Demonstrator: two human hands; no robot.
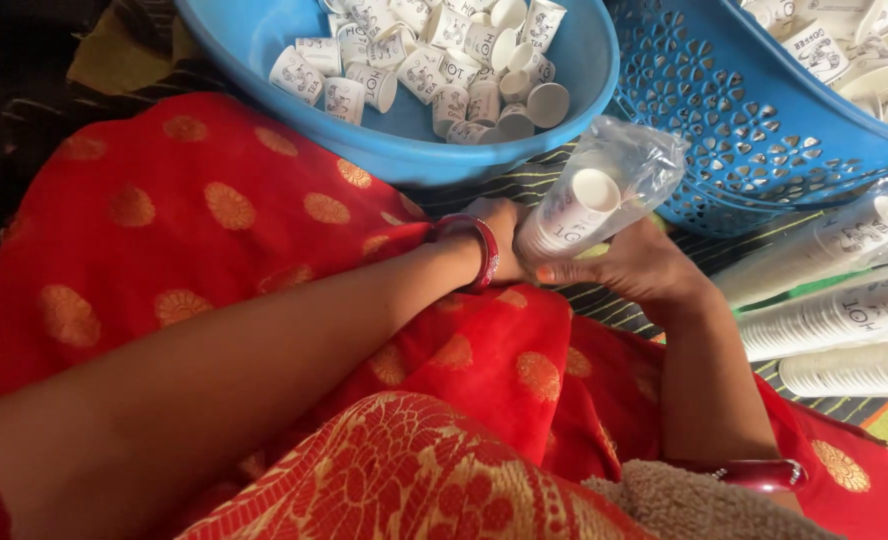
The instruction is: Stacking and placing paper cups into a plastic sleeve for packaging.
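- Head view, nearest first: a red cloth with gold round motifs (214, 210) covers the person's lap and fills the lower left of the picture.
- Both forearms reach forward over it, a red bangle (484, 250) on the left wrist and another (759, 473) near the right sleeve.
- Left hand (499, 225) is mostly hidden behind the wrist and the stack; it seems to touch the stack's lower end, but I cannot tell whether its fingers are curled or spread.
- Right hand (629, 265) is wrapped around a stack of nested paper cups (574, 215), thumb and fingers clamped on its side, holding it tilted just above the lap's far edge.
- A clear plastic sleeve (639, 160) covers the stack's upper end and bunches loosely beyond it.
- Judging from this, the step in hand is bagging the stack: the sleeve is partly on, not drawn down its full length.
- As I read it, the next move calls for one hand to keep the stack firm while the other draws the plastic along it without letting the cups slide apart.
- Right of the hands, finished sleeved stacks (834, 310) lie side by side on a striped mat.
- Farther off, a blue tub (264, 40) holds loose white printed cups (444, 60).
- Beside it, at the far right, a blue perforated basket (724, 110) holds more cups.
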